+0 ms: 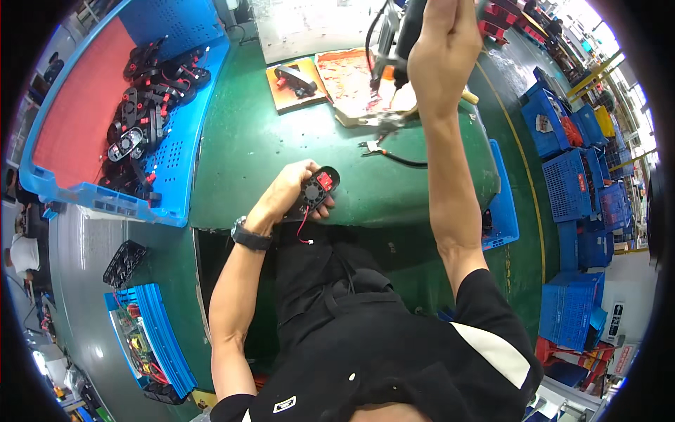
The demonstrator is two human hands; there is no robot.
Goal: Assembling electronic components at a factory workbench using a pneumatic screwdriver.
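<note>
My left hand (288, 186) is closed around a black oval housing (310, 205) at the near edge of the green table. In the housing sit a small round fan (313, 193) and a red block (324, 180). A thin red-and-black wire (302, 226) with a small white plug hangs from it. My right hand (444, 60) is raised over the far right of the table, beside a black tool-like thing (409, 35) that is partly blurred. Its fingers run out at the top edge, so their grip is hidden.
At the left, a blue crate (105, 197) holds several black housings (144, 105). An orange-edged tray (299, 102) with one housing stands at the back, beside a shallow box (344, 116) of red bits. A black cable (404, 161) lies near the right forearm. Blue crates (566, 176) stand beyond.
</note>
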